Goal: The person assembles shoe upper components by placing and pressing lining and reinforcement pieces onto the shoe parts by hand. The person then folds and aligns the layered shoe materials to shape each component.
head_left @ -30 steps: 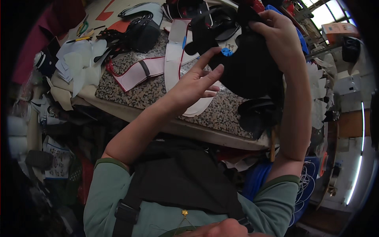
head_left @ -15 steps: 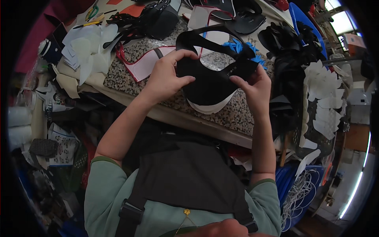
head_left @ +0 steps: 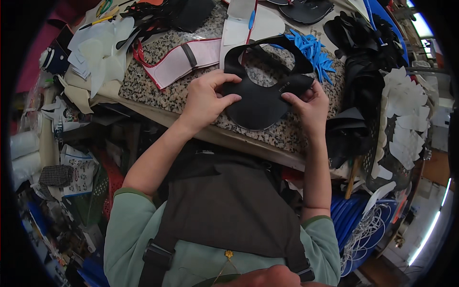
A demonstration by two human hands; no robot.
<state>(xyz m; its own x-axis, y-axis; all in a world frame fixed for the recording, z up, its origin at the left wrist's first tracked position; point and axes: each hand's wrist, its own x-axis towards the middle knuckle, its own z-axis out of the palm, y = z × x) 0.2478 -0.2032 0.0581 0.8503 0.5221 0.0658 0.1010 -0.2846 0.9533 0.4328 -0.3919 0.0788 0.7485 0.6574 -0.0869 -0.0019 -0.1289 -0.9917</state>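
Note:
A black shoe upper [head_left: 258,107], with a rounded front and a looped collar around an oval opening, lies over the speckled stone slab [head_left: 162,103] close to its near edge. My left hand [head_left: 205,98] pinches its left edge between thumb and fingers. At the right edge, my right hand [head_left: 311,105] grips it with the thumb on top and the fingers curled at the rim. Left of the upper is a pale pink panel with red trim [head_left: 174,64] and a dark strip across it. White pieces [head_left: 234,36] lie behind the upper.
Small blue strips [head_left: 311,50] are heaped beyond my right hand. Black cut pieces [head_left: 356,86] hang along the table's right side, beside a stack of white pieces [head_left: 401,105]. More white cutouts [head_left: 103,52] and black straps [head_left: 158,19] cover the far left.
The upper has come down flatter onto the slab, and the white edge seen under its front no longer shows. Both hands keep their hold. The view has shifted slightly, uncovering more blue strips.

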